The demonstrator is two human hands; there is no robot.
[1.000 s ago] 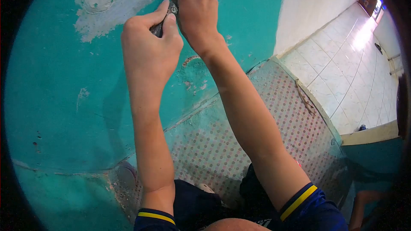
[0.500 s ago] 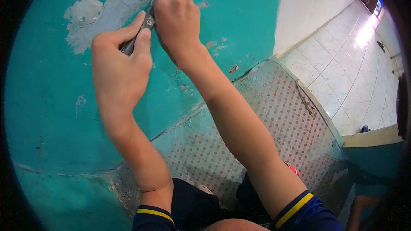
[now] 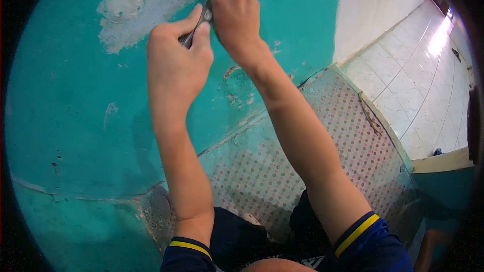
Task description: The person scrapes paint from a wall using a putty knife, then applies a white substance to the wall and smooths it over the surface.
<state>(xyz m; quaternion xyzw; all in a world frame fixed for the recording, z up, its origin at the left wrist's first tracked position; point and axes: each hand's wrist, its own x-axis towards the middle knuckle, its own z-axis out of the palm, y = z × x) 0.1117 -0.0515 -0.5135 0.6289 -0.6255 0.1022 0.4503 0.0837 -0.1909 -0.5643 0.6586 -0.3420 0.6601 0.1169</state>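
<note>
A bladed hand tool (image 3: 207, 15) with a dark handle, a round pivot and a narrow metal end lies slantwise against the teal wall (image 3: 80, 121); its exact kind does not show. My left hand (image 3: 179, 60) is closed around the dark handle, thumb stretched along it. On the upper part of the tool, my right hand (image 3: 236, 15) is closed with bent fingers, knuckles towards me, hiding part of the metal. The tool's tip touches the upper right end of a bare grey patch (image 3: 166, 0) where paint is gone. A round whitish filled spot (image 3: 122, 6) sits left of it.
Below the wall runs a dotted floor covering (image 3: 257, 163), dusty along the wall. A raised edge (image 3: 375, 108) separates it from the white tiled floor (image 3: 403, 80) at right. A twig-like strand (image 3: 370, 116) lies by that edge. Part of another person's arm (image 3: 431, 249) shows bottom right.
The view has shifted, so the wall appears farther right and slightly higher. Both hands and the tool have moved a little rightward along the wall, keeping their hold.
</note>
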